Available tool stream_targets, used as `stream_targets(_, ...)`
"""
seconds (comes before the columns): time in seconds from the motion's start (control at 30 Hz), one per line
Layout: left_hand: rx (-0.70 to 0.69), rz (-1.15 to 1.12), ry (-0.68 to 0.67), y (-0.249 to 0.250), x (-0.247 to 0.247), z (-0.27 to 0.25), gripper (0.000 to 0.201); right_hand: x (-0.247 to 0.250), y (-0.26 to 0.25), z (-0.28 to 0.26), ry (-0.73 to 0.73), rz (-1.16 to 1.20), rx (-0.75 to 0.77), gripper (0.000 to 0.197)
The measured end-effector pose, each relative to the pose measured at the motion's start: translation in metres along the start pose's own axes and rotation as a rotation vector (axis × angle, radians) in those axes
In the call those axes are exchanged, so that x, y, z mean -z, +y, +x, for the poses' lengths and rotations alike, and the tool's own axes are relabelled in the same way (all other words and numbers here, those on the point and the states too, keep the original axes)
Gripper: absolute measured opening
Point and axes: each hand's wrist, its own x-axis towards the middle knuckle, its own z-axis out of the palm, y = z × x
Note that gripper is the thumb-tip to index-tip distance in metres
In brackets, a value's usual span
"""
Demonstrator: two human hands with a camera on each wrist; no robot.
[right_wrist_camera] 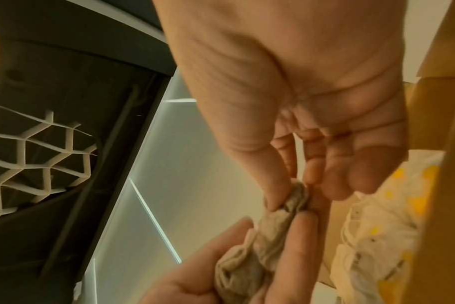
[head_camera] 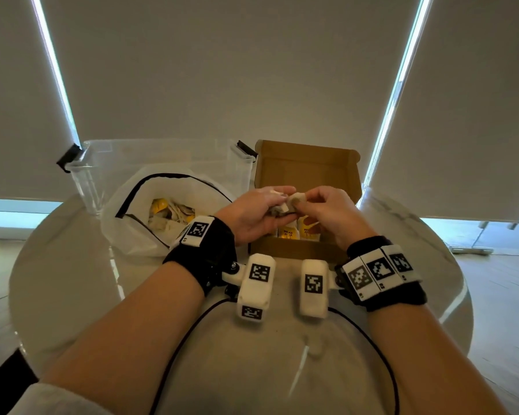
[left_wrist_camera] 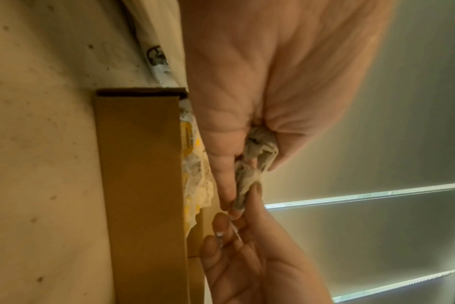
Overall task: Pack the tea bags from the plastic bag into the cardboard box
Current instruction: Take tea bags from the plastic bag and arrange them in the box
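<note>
Both hands meet above the open cardboard box (head_camera: pixel 307 172), which lies on the table right of centre. My left hand (head_camera: pixel 271 206) grips a crumpled bunch of tea bags (left_wrist_camera: pixel 257 156) in its curled fingers. My right hand (head_camera: pixel 300 202) pinches one end of that bunch (right_wrist_camera: pixel 296 197) between thumb and fingertips. More tea bags with yellow tags (head_camera: pixel 288 233) lie inside the box, below the hands. The white plastic bag (head_camera: pixel 126 232) sits open to the left of the box, with several tea bags (head_camera: pixel 168 214) in it.
A clear plastic tub (head_camera: pixel 93 172) with black clips stands behind the plastic bag, next to the box's raised lid (head_camera: pixel 309 154). The round pale table (head_camera: pixel 72 280) ends in a curved edge on both sides. Closed blinds hang behind it.
</note>
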Motion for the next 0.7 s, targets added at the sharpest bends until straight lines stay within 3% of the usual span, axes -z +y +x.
stream_targets(0.2, -0.051, 0.132, 0.129, 0.003, 0.004, 0.000, 0.032, 0.010, -0.001, 0.004, 0.109, 0.298, -0.084, 0.006)
stream_targets(0.37, -0.120, 0.443, 0.106, -0.002, 0.001, -0.002, 0.031, 0.011, 0.000, 0.004, 0.119, 0.383, -0.109, 0.013)
stream_targets(0.47, -0.204, 0.535, 0.170, -0.002, -0.001, -0.001, 0.026, 0.009, -0.003, 0.001, 0.052, 0.327, -0.067, 0.018)
stream_targets(0.6, -0.306, 0.575, 0.251, 0.001, 0.002, 0.000, 0.021, 0.015, -0.006, -0.005, -0.176, 0.196, -0.039, 0.030)
stream_targets(0.7, -0.305, 0.619, 0.235, 0.002, 0.001, 0.000, 0.018, 0.016, -0.006, -0.007, -0.127, 0.026, 0.021, 0.037)
